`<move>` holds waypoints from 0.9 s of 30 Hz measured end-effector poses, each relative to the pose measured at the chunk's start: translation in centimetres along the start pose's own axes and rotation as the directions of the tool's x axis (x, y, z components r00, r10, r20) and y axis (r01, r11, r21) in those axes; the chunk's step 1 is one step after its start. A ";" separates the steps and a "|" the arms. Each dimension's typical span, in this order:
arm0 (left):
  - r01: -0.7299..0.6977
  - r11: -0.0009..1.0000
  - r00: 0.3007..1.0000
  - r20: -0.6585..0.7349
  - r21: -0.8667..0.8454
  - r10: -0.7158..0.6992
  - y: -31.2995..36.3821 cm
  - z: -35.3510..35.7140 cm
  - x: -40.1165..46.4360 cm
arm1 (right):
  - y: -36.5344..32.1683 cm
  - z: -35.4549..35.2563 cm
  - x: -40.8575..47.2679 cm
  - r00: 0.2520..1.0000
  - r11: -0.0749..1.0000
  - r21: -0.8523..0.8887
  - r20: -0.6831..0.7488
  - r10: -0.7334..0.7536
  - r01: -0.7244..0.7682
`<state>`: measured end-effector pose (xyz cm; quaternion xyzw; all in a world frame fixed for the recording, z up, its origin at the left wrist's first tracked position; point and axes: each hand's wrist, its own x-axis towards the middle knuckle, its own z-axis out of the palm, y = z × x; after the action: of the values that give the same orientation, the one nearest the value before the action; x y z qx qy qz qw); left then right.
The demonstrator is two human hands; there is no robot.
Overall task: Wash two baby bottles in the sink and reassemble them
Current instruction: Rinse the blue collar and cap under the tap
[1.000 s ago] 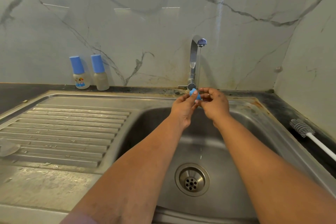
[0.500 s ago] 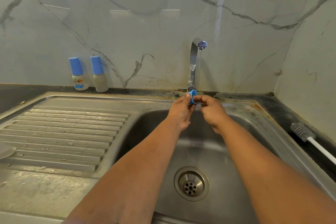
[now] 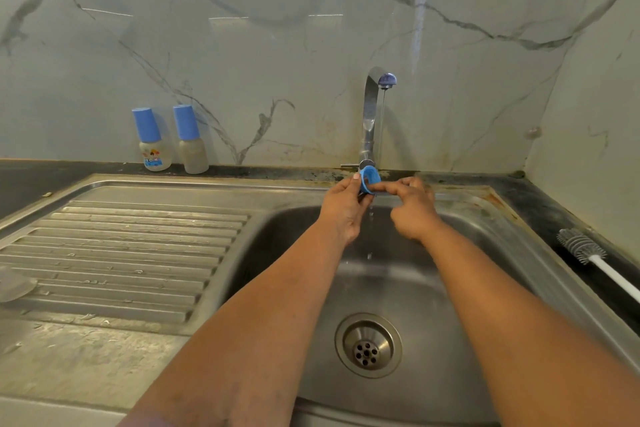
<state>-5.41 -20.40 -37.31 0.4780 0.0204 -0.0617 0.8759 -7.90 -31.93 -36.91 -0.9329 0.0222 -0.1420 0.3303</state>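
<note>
Left hand [image 3: 341, 210] pinches blue screw ring [image 3: 369, 180] under thin tap [image 3: 375, 114] stream; right hand [image 3: 414, 208] rubs it with extended forefinger. Two capped baby bottles [image 3: 171, 140] stand assembled on counter (washed or not, cannot tell). Ring's refitting remains.

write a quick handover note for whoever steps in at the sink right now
Left hand pinches a small blue bottle ring under the thin stream from the tap.
Right hand has its index finger pushed into the ring, rubbing it; its other fingers are curled.
Two capped baby bottles stand on the counter by the wall, left of the tap.
Bottle brush lies on the counter to the right of the sink.
Done: cannot tell beyond this rinse.
Left: finish the ring, refit it.
</note>
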 end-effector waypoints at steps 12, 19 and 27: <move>-0.022 0.999 0.999 -0.033 0.026 0.023 -0.2 -0.2 -0.1 | -0.4 0.0 -0.4 0.998 0.986 -0.167 0.055 0.032 -0.023; -0.002 0.999 0.999 -0.033 0.049 0.003 -0.1 -0.4 0.1 | -0.3 -0.1 -0.8 0.998 0.963 -0.265 -0.019 -0.060 0.052; 0.014 0.992 0.996 -0.087 0.123 -0.003 -0.6 -0.3 0.3 | 0.0 0.2 -0.4 0.998 0.977 -0.204 -0.016 -0.065 0.060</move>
<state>-5.16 -20.49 -38.06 0.5336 0.0564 -0.0457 0.8426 -8.22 -31.74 -37.21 -0.9603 0.0109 -0.1597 0.2284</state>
